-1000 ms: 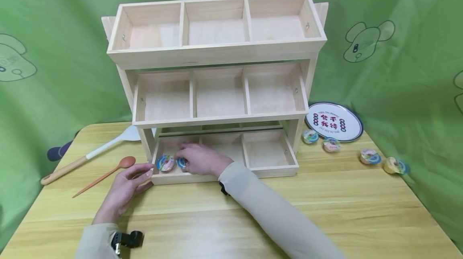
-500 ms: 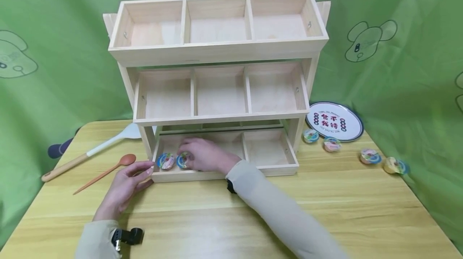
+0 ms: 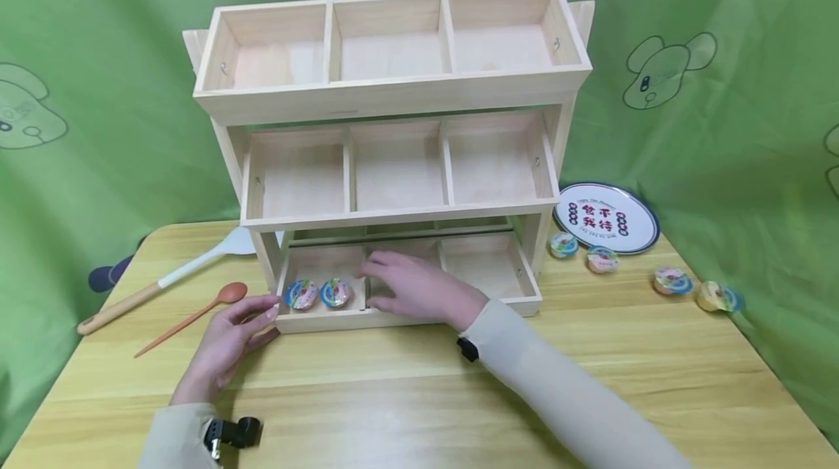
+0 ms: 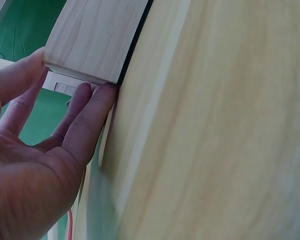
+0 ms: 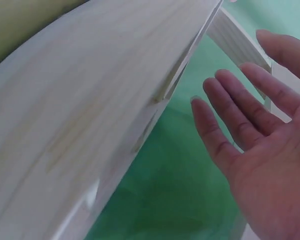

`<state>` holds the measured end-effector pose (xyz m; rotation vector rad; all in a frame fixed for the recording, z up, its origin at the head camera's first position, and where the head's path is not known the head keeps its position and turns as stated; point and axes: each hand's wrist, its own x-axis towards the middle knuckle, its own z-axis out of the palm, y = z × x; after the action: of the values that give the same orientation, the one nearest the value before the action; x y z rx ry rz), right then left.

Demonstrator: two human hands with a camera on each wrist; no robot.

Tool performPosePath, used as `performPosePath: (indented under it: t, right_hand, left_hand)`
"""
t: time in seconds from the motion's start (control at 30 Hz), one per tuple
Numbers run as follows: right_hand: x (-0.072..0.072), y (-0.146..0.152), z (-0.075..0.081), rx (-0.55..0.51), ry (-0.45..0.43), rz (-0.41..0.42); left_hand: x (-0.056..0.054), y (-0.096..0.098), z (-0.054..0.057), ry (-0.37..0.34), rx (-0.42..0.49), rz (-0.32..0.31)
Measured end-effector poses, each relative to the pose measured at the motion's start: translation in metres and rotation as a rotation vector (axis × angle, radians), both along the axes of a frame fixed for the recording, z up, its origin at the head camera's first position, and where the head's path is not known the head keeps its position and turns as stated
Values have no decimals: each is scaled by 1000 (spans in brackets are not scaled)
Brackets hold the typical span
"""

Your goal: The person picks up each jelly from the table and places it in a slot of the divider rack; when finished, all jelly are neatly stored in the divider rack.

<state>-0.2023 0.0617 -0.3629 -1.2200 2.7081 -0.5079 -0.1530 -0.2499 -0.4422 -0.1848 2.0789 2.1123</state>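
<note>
Two small jelly cups with blue-and-pink foil lids, the left one and the right one, sit side by side in the left compartment of the bottom tray of a wooden three-tier rack. My left hand touches the left front corner of that tray with its fingertips; the left wrist view shows the thumb at the upper edge and fingers along the end. Over the middle compartment hovers my right hand, fingers loosely spread and nothing in them. In the right wrist view its palm is bare.
At the right lie several more jelly cups near an oval white plate with red characters. A white spatula with a wooden handle and an orange spoon lie left of the rack. The middle tray overhangs the bottom one.
My right hand has let go of the right-hand jelly cup and moved right, to the middle compartment. The left hand has stayed at the tray's corner.
</note>
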Motion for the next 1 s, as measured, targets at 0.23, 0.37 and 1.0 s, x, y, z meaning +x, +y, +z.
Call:
performPosePath:
  t: [0.23, 0.37, 1.0]
  right_hand:
    - [12, 22, 3, -16, 63, -18]
    - [16, 32, 2, -23, 43, -45]
    - [28, 82, 1, -83, -10, -169]
  left_hand:
    - [0, 2, -2, 8, 6, -6]
    - [0, 2, -1, 10, 8, -2]
    - [-1, -2, 0, 18, -15, -18]
